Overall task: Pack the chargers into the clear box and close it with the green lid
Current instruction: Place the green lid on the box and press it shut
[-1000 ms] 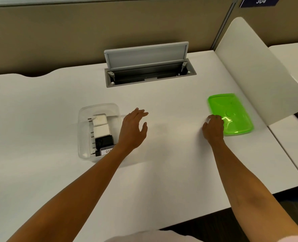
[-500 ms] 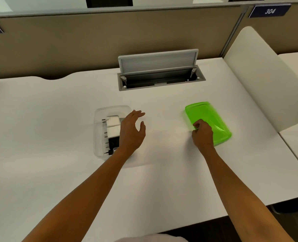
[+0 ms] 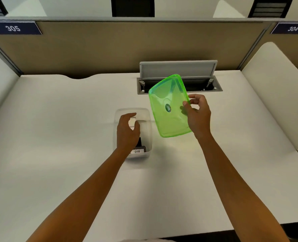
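Note:
The clear box (image 3: 147, 130) stands on the white desk at centre, with a white charger (image 3: 132, 121) and a black charger (image 3: 140, 145) inside, plus a label reading 018. My left hand (image 3: 127, 132) hovers over the box's left half, fingers curled and apart, hiding much of the contents. The translucent green lid (image 3: 169, 105) is raised off the desk and tilted, just right of and above the box. My right hand (image 3: 198, 115) pinches the lid's right edge between thumb and fingers.
An open cable hatch (image 3: 178, 81) with a raised grey flap sits in the desk behind the lid. A tan partition (image 3: 127, 48) runs along the back. White side dividers (image 3: 275, 88) bound the desk on the right and left.
My right hand has picked the green lid up from the desk and carried it left toward the box, tilted. My left hand has shifted from beside the box to over it.

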A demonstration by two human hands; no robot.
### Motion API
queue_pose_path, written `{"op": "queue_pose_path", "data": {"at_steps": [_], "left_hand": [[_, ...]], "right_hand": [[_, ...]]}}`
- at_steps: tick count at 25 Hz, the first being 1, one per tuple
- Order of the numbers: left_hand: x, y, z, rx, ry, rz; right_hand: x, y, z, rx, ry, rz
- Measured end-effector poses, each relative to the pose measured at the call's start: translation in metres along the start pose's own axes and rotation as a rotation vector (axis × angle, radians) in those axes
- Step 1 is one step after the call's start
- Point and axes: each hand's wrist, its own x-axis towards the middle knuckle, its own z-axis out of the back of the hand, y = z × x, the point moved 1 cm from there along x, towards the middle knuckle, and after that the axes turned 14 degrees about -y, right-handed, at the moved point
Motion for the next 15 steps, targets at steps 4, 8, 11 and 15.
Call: {"op": "queue_pose_path", "data": {"at_steps": [4,8,11,15], "left_hand": [[0.000,0.000,0.008,-0.045,0.102,0.192],[-0.007,0.006,0.027,-0.028,0.003,0.199],[-0.011,0.018,0.041,0.174,-0.003,0.195],[-0.016,0.030,0.057,0.424,0.032,0.185]], "right_hand": [[-0.022,-0.016,-0.025,0.236,0.007,-0.329],[-0.059,-0.049,-0.050,0.162,0.053,-0.456],[-0.079,-0.063,-0.062,0.042,0.114,-0.418],[-0.097,-0.065,-0.074,-0.043,0.243,-0.355]]}}
